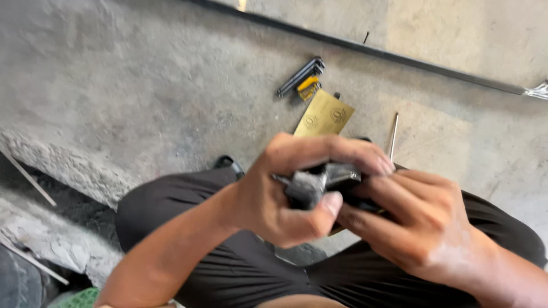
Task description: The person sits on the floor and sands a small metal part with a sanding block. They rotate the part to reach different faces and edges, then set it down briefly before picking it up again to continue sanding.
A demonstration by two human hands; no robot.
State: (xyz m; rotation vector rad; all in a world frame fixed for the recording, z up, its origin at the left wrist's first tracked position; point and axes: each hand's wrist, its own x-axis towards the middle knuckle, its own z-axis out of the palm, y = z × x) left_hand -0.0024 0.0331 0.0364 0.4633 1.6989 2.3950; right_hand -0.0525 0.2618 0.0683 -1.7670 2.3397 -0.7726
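My left hand (pixel 288 191) and my right hand (pixel 416 219) meet over my lap, both closed around a small dark grey metal part (pixel 314 183). The left thumb presses on its lower side and the left fingers curl over its top. My right fingers grip its right end, which is mostly hidden. The picture is blurred, so the part's shape is unclear.
I sit on a concrete floor in black trousers (pixel 240 268). Ahead lie a set of black hex keys (pixel 301 76) with a yellow holder (pixel 308 86), a gold-coloured card (pixel 324 116) and a thin metal rod (pixel 393 135). A dark rail (pixel 399 57) runs along the back. Rubble lies at left.
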